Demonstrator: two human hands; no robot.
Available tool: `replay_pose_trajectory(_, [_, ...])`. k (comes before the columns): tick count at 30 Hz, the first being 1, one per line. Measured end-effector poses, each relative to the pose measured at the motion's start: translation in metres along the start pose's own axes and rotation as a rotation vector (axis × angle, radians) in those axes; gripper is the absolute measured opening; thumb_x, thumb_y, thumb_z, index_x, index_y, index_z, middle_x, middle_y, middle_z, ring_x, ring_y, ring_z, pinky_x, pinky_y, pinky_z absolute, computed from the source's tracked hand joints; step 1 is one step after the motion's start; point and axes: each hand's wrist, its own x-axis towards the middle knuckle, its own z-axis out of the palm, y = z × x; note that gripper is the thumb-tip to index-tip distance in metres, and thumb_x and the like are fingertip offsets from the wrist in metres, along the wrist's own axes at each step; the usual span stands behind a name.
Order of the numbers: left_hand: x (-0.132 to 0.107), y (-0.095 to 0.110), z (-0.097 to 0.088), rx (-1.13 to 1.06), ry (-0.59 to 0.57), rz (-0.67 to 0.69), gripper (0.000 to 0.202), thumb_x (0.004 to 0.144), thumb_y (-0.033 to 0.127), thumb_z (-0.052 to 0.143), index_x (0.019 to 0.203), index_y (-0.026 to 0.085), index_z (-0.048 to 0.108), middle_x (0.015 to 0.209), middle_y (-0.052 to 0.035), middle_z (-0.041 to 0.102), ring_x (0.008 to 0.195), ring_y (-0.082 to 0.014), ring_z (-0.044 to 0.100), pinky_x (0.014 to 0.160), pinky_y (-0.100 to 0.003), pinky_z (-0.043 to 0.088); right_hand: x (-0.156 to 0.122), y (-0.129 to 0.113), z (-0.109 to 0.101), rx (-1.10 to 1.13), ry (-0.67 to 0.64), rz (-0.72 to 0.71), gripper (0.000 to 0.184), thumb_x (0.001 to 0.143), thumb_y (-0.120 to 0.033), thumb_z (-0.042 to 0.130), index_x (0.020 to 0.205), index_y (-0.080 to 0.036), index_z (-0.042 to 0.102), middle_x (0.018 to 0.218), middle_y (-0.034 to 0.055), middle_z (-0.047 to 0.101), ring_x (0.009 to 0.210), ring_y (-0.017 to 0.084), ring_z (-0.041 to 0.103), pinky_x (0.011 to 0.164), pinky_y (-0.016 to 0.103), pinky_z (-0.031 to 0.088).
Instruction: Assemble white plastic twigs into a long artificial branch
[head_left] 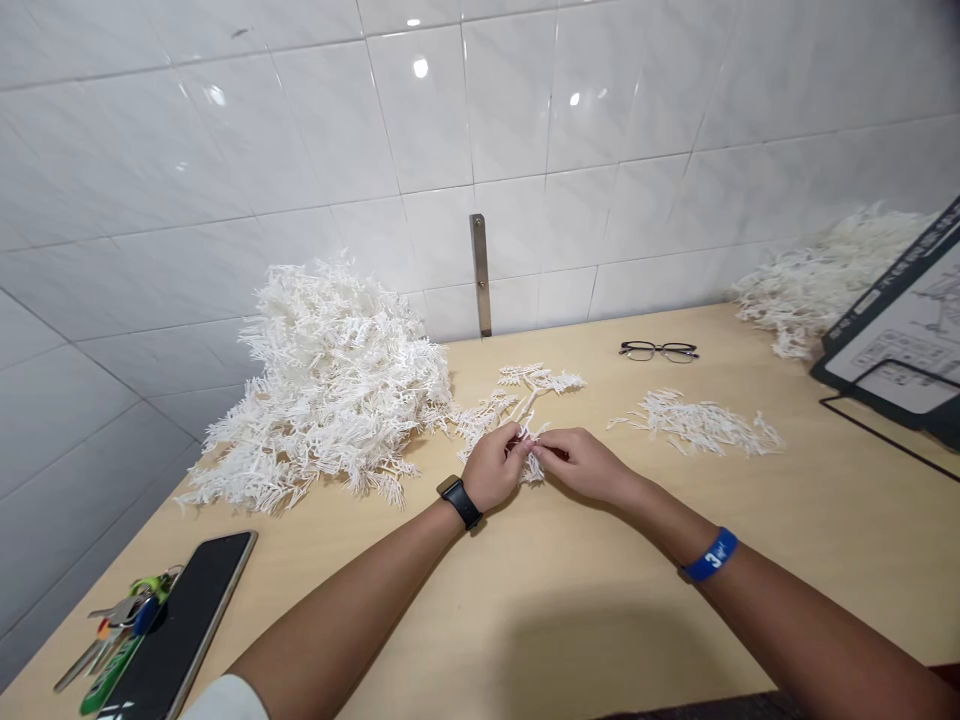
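At the middle of the table, a white branched plastic sprig (531, 398) spreads out under and beyond my fingers. My left hand (493, 466), with a black watch at the wrist, is closed on its stem. Close against it, my right hand (581, 462) pinches the same sprig, thumb and fingertips together. The exact grip point is partly hidden by the fingers. Left of my hands rises a large heap of similar white sprigs (330, 380). To the right lies a small flat pile of white sprig pieces (701, 422).
Black-framed glasses (658, 351) lie near the back edge. Another white heap (832, 275) sits at the far right behind a dark-framed board (900, 330). A phone (187, 620) and keys (112, 630) are at the front left. A tiled wall (622, 220) borders the wooden table (420, 620).
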Motion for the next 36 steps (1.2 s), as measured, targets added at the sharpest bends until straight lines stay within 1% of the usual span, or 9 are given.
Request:
replay_pose_trajectory(3, [0.001, -0.003, -0.002, -0.023, -0.063, 0.014, 0.027, 0.092, 0.037, 0.043, 0.072, 0.019, 0.042, 0.067, 0.0012, 0.045, 0.064, -0.0140, 0.039, 0.061, -0.028, 0.031, 0.001, 0.002, -0.001, 0.126, -0.044, -0.007, 0.041, 0.095, -0.042, 0.040, 0.061, -0.018, 0.046, 0.059, -0.0012, 0.045, 0.058, 0.013, 0.040, 0.056, 0.026, 0.029])
replay_pose_trajectory(7, [0.003, -0.005, -0.004, -0.120, -0.116, 0.008, 0.028, 0.092, 0.040, 0.043, 0.074, 0.019, 0.044, 0.069, 0.0012, 0.045, 0.066, -0.0138, 0.040, 0.062, -0.027, 0.033, 0.001, 0.003, 0.001, 0.349, -0.067, 0.093, 0.044, 0.092, -0.052, 0.044, 0.063, -0.019, 0.043, 0.061, -0.0032, 0.038, 0.058, 0.012, 0.035, 0.055, 0.025, 0.029])
replay_pose_trajectory(11, [0.003, -0.005, -0.004, -0.124, -0.144, 0.034, 0.026, 0.092, 0.037, 0.043, 0.075, 0.018, 0.047, 0.070, 0.0003, 0.048, 0.068, -0.0137, 0.042, 0.064, -0.027, 0.035, 0.000, 0.004, 0.004, 0.303, -0.098, 0.173, 0.043, 0.087, -0.052, 0.052, 0.062, -0.018, 0.046, 0.059, -0.0037, 0.037, 0.058, 0.011, 0.035, 0.054, 0.025, 0.026])
replay_pose_trajectory(16, [0.004, -0.006, -0.008, -0.117, -0.239, 0.026, 0.029, 0.092, 0.040, 0.042, 0.075, 0.017, 0.048, 0.070, -0.0005, 0.049, 0.067, -0.0141, 0.042, 0.063, -0.028, 0.036, 0.001, 0.006, 0.003, 0.337, -0.192, 0.100, 0.040, 0.091, -0.048, 0.047, 0.068, -0.016, 0.054, 0.064, -0.0019, 0.045, 0.062, 0.012, 0.039, 0.058, 0.026, 0.030])
replay_pose_trajectory(19, [0.006, -0.008, -0.012, -0.203, -0.288, 0.012, 0.034, 0.091, 0.047, 0.043, 0.075, 0.018, 0.048, 0.070, -0.0002, 0.047, 0.066, -0.0137, 0.041, 0.063, -0.028, 0.036, 0.001, 0.007, 0.002, 0.417, -0.237, 0.063, 0.040, 0.091, -0.051, 0.048, 0.069, -0.017, 0.052, 0.064, -0.0024, 0.044, 0.062, 0.012, 0.039, 0.058, 0.025, 0.031])
replay_pose_trajectory(22, [0.008, -0.011, -0.015, -0.289, -0.316, -0.010, 0.040, 0.089, 0.055, 0.045, 0.075, 0.017, 0.048, 0.071, 0.0001, 0.046, 0.067, -0.0130, 0.040, 0.065, -0.028, 0.036, 0.001, 0.008, 0.001, 0.483, -0.242, 0.061, 0.042, 0.091, -0.053, 0.049, 0.068, -0.018, 0.048, 0.063, -0.0029, 0.043, 0.059, 0.011, 0.038, 0.057, 0.025, 0.031])
replay_pose_trajectory(25, [0.009, -0.013, -0.015, -0.354, -0.304, -0.060, 0.044, 0.086, 0.059, 0.048, 0.077, 0.016, 0.050, 0.073, -0.0001, 0.048, 0.069, -0.0126, 0.042, 0.067, -0.027, 0.037, 0.001, 0.009, 0.001, 0.534, -0.253, 0.091, 0.043, 0.091, -0.054, 0.049, 0.068, -0.018, 0.047, 0.063, -0.0024, 0.046, 0.057, 0.010, 0.039, 0.056, 0.025, 0.031])
replay_pose_trajectory(29, [0.008, -0.012, -0.013, -0.446, -0.244, -0.120, 0.045, 0.084, 0.061, 0.052, 0.077, 0.016, 0.049, 0.070, 0.0013, 0.047, 0.065, -0.0105, 0.041, 0.064, -0.025, 0.036, 0.001, 0.011, 0.000, 0.555, -0.263, 0.114, 0.044, 0.091, -0.054, 0.051, 0.066, -0.018, 0.048, 0.063, -0.0008, 0.050, 0.057, 0.011, 0.043, 0.057, 0.025, 0.033])
replay_pose_trajectory(36, [0.009, -0.010, -0.011, -0.524, -0.175, -0.168, 0.046, 0.080, 0.060, 0.058, 0.076, 0.016, 0.049, 0.068, 0.0021, 0.047, 0.060, -0.0085, 0.040, 0.058, -0.023, 0.033, 0.000, 0.011, -0.005, 0.562, -0.256, 0.129, 0.042, 0.089, -0.051, 0.053, 0.065, -0.017, 0.048, 0.060, -0.0017, 0.048, 0.056, 0.010, 0.041, 0.056, 0.025, 0.031])
